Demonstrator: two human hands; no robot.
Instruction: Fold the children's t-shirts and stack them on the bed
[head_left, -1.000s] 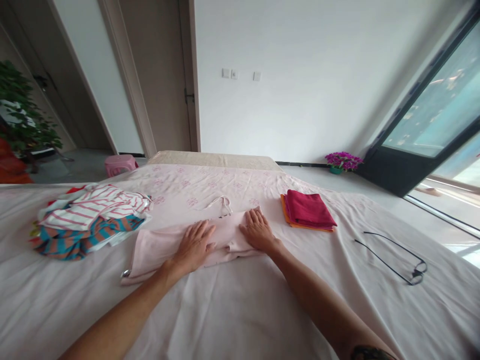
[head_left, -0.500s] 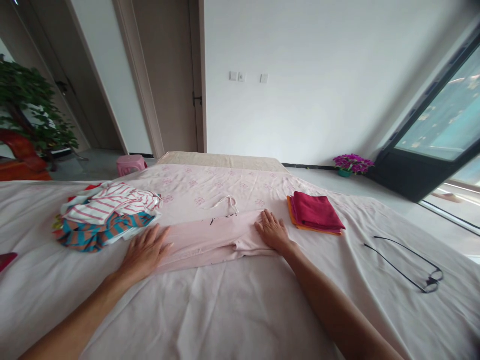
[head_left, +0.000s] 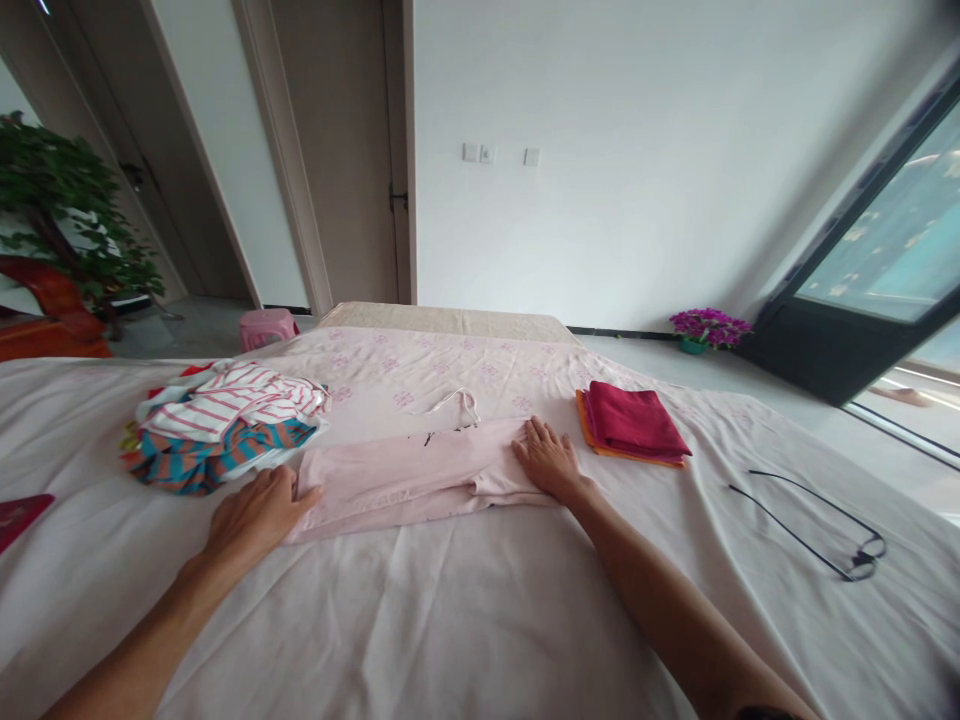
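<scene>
A pale pink garment (head_left: 405, 480) lies folded into a long strip across the bed (head_left: 465, 620). My left hand (head_left: 255, 512) rests at its left end, fingers curled at the edge of the cloth. My right hand (head_left: 549, 460) lies flat and open on its right end, pressing it down. A thin strap of the garment (head_left: 454, 403) loops out at the far side.
A heap of striped clothes (head_left: 225, 425) sits to the left. Folded red and orange cloths (head_left: 630, 425) lie to the right. A black wire hanger (head_left: 817, 525) lies further right. A pink stool (head_left: 266, 327) and a flower pot (head_left: 705, 328) stand on the floor.
My left hand has slid leftward along the pink garment, from its middle to its left end, smoothing it out. My right hand has stayed on the right end.
</scene>
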